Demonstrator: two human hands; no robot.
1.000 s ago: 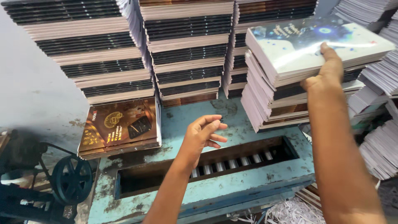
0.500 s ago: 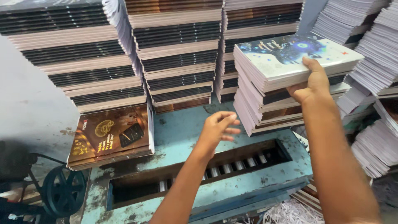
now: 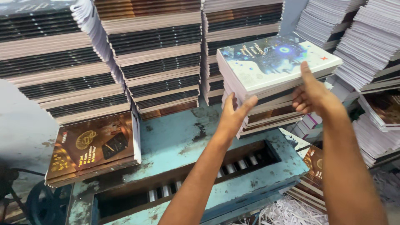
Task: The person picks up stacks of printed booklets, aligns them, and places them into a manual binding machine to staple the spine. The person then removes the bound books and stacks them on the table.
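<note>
Left hand [image 3: 234, 113] palm hidden against the near side of the book stack [image 3: 266, 79]; right hand [image 3: 311, 92] fingers tucked out of sight under the top books. Lower stack partly blocked by both hands. Far piles [image 3: 154, 54] cut by top edge. Wheel [image 3: 43, 204], paper shreds [image 3: 287, 210] cut by bottom edge. Right stacks [image 3: 371, 46] run off frame.

In front of me stands a worn blue metal machine table [image 3: 179, 137], paint chipped, with a slot showing rollers [image 3: 233, 166]. A low pile of brown-covered books [image 3: 93, 148] lies at its left; tall book stacks [image 3: 154, 58] line the back.
</note>
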